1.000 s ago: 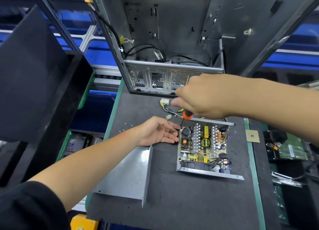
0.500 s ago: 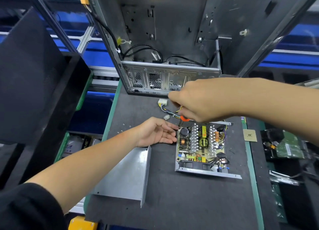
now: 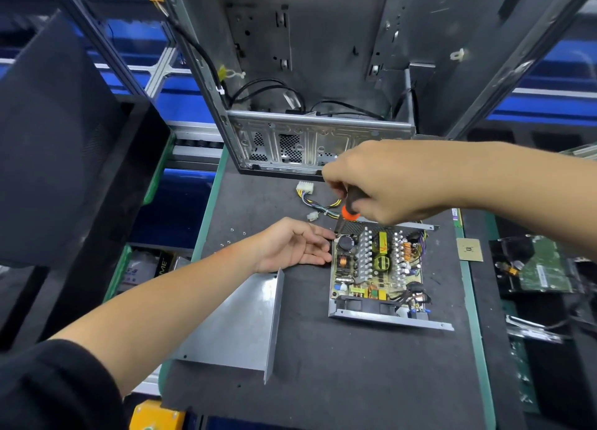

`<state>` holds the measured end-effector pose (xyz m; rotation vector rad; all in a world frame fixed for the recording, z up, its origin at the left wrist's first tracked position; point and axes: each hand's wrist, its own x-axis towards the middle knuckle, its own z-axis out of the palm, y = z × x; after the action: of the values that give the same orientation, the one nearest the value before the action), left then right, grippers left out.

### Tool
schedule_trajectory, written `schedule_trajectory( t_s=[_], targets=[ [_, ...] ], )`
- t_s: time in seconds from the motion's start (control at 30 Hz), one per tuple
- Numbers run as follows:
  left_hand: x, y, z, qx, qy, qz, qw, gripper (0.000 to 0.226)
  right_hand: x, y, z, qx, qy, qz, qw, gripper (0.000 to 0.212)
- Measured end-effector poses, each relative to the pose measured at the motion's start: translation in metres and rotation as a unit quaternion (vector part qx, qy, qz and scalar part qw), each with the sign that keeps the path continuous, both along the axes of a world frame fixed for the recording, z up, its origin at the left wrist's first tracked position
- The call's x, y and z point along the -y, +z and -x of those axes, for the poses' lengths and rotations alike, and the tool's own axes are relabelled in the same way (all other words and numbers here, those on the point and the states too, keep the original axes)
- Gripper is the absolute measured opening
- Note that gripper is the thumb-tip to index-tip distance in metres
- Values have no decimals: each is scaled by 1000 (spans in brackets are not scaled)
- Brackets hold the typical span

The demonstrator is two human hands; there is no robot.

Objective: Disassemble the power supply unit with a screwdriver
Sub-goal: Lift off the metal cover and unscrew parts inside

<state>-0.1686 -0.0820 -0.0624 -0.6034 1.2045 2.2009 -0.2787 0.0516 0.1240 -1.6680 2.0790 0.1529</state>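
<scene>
Right now the opened power supply unit [image 3: 378, 268] lies flat on the dark bench mat [image 3: 323, 381], its circuit board facing up with 2 rows of silver heatsinks, a black capacitor at the far-left corner and a yellow-wound coil near the middle. The right hand [image 3: 391, 184] hovers over the unit's far edge, fingers curled round the black-and-orange handle of a screwdriver [image 3: 349, 208]; the shaft points down toward the far-left corner of the board, beside the capacitor, though whether the tip sits in a screw cannot be told. The left hand [image 3: 294, 245] rests on the mat against the unit's left side, fingers straight and close together, fingertips touching the edge of the housing near that same corner.

Just beside the left forearm, the removed metal cover [image 3: 239, 326] lies on the mat, one bent flange standing up along its right edge. Beyond the unit, a bundle of yellow and black wires with white connectors [image 3: 318, 203] trails across the mat. Behind that stands an empty computer case [image 3: 307, 106], open toward the camera, with black cables loose inside. A few small screws [image 3: 232, 235] lie scattered on the mat left of the left hand. To the right of the unit sits a small square processor chip [image 3: 469, 249], and farther right a green circuit board [image 3: 546, 274].
</scene>
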Motion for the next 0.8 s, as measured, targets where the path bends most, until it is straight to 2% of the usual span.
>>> schedule_trajectory(
  t_s=[0.1, 0.3, 0.37, 0.43, 0.53, 0.6, 0.7, 0.8],
  targets=[
    [0, 0, 0, -4, -3, 3, 1000, 48, -1, 4, 0, 43, 1, -22, 999, 25],
    [0, 2, 0, -3, 0, 1, 1000, 47, -2, -4, -2, -97, -19, -27, 995, 27],
    [-1, 2, 0, -3, 0, 0, 1000, 46, -4, -7, 0, -88, 17, -3, 996, 18],
    [-1, 2, 0, -4, 3, 0, 1000, 46, -5, -6, 5, -40, 39, 6, 998, 11],
    [-1, 1, 0, -3, 4, 0, 1000, 46, -7, 0, 9, 16, 48, -8, 999, 25],
    [-1, 1, 0, -3, 5, 2, 1000, 44, -8, 1, 10, 20, 61, -14, 998, 33],
    [-1, 2, 0, -2, 2, 9, 1000, 46, -9, -3, 11, 19, 56, -23, 998, 28],
    [-2, 3, 0, -3, 1, 9, 1000, 47, -10, -4, 11, -47, 1, -66, 997, 34]
  ],
)
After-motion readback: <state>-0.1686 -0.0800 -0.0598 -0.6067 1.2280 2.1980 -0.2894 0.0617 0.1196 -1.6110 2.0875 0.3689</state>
